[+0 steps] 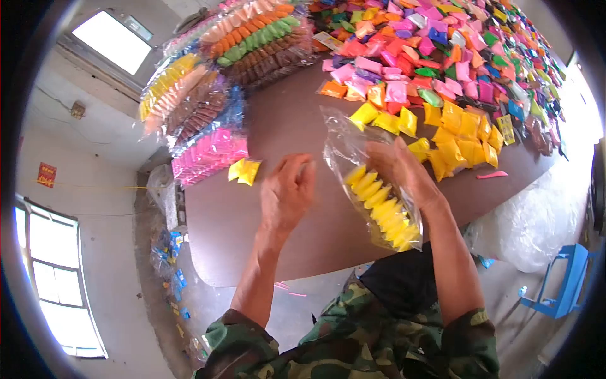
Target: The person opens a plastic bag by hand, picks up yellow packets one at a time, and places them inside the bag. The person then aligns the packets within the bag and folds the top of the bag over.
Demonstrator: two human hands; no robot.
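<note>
Yellow packets (384, 208) are lined along a slanted bag (339, 140) gripped by the right hand (404, 169); left of the bag, the left hand (288, 191) is curled, contents unclear.

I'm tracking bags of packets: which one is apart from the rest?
The bag of yellow packets at the right hand; the other bags are heaped together on the table's left side.
</note>
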